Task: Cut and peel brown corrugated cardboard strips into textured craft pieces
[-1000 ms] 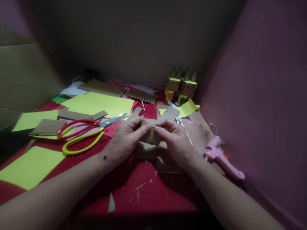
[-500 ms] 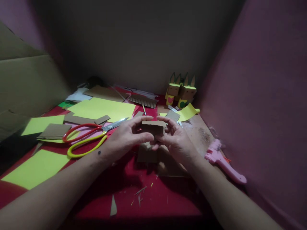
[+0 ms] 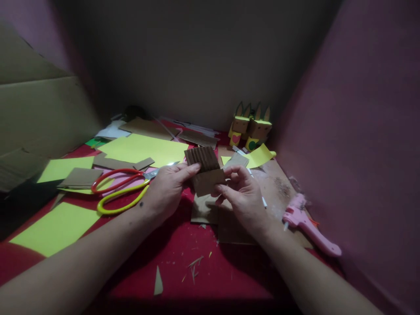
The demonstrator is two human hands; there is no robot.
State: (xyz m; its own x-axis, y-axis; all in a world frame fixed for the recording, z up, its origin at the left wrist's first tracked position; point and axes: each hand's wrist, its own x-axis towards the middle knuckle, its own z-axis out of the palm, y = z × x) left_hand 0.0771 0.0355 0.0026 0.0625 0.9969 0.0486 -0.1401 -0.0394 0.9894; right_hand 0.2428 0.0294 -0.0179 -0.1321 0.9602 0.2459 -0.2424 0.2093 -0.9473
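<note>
Some brown cardboard (image 3: pixel 209 180), ridged above, smooth below

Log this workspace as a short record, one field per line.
left hand: gripping cardboard
right hand: fingers at the cardboard's right edge
cardboard: ribbed part above, smooth part below; one piece or two, cannot tell
scissors: red and yellow handles, left of the hands
glue gun: pink, lying at right
figures: two, standing at the back
table cover: red
</note>
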